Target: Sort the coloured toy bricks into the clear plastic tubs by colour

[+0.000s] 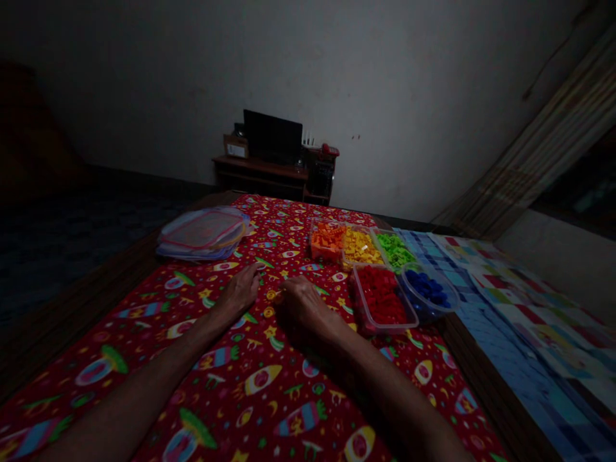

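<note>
The left hand [239, 292] and the right hand [304, 300] are both curled low over the patterned red cloth [262, 410], but in this weak light I cannot tell if either grip is pinching something. The tub of red pieces [392, 328] stands to the right of the right hand, just beside the tub of blue pieces [428, 313] at the cloth's right edge, so a wide swing of that arm could push both outward and spill them. The stack of lids [205, 232], beyond the left hand, could slide if bumped, because its edges lie unevenly.
</note>
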The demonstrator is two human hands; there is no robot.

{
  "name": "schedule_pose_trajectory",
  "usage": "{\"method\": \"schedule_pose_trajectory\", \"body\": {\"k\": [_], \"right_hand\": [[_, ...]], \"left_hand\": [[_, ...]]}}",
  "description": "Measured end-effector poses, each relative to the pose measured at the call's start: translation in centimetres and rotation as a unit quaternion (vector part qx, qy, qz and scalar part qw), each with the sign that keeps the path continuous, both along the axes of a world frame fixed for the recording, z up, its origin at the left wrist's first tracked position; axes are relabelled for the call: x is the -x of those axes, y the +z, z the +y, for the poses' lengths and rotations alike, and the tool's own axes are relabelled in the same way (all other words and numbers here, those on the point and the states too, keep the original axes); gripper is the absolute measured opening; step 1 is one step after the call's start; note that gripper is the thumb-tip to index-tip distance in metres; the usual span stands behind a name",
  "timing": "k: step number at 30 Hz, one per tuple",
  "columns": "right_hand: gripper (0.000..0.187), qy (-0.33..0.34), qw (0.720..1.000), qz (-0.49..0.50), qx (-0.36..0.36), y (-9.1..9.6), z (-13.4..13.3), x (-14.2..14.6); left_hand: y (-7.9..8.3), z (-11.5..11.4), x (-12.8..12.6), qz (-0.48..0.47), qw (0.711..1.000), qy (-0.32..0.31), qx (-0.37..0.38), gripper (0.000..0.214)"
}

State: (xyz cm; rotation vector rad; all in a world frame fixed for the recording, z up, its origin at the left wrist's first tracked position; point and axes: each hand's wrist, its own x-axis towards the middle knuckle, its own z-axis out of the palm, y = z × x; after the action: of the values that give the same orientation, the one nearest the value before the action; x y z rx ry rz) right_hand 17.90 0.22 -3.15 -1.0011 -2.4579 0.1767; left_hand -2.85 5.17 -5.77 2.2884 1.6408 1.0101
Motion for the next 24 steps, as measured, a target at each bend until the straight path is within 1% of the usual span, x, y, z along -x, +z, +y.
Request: {"method": "schedule_pose_trajectory", "body": {"k": [2, 5, 8, 12, 14, 16, 19, 20, 21, 24], "right_hand": [[0.008, 0.016, 1.0, -0.007, -0.009, 0.1, -0.1, 0.8], [0.016, 0.045, 0.999, -0.013, -0.021, -0.1, -0.8, 1.4], [0.017, 0.04, 0.999, -0.007, -0.016, -0.6, -1.2, 1.2], [0.013, 0.025, 0.999, 0.023, -0.015, -0.7, -0.4, 1.3], [0.017, 0.025, 0.999, 0.029, -0.027, -0.4, 0.0, 1.7], [0.019, 0.042, 0.999, 0.019, -0.029, 0.0, 0.2, 2.2], [0.009, 0.09, 0.996, -0.001, -0.002, 0.6, 0.4, 2.7], [0.005, 0.097, 0.995, -0.004, 0.011, 0.8, 0.5, 2.8], [0.005, 0.096, 0.995, -0.005, 0.025, 1.0, 0.6, 2.9], [0.011, 0.094, 0.993, -0.001, 0.067, 1.4, 0.5, 3.0]], "left_hand": [[-0.2, 0.1, 0.0, -0.002, 1.0, -0.002, 0.0, 0.035], [-0.5, 0.2, 0.2, -0.001, 1.0, -0.003, -0.006, 0.036], [-1.0, 0.3, 0.3, 0.001, 1.0, -0.014, -0.024, 0.036], [-1.3, 0.4, 0.4, 0.009, 0.999, -0.031, -0.028, 0.035], [-1.2, 0.5, 0.4, 0.01, 0.999, -0.023, -0.021, 0.035], [-1.1, 0.5, 0.3, 0.01, 1.0, -0.014, -0.014, 0.034], [-0.9, 0.5, 0.3, 0.007, 1.0, -0.01, -0.015, 0.034], [-0.9, 0.5, 0.3, 0.005, 1.0, -0.012, -0.016, 0.034], [-0.9, 0.5, 0.3, 0.004, 1.0, -0.014, -0.019, 0.034], [-1.1, 0.6, 0.4, 0.0, 0.999, -0.021, -0.03, 0.035]]}}
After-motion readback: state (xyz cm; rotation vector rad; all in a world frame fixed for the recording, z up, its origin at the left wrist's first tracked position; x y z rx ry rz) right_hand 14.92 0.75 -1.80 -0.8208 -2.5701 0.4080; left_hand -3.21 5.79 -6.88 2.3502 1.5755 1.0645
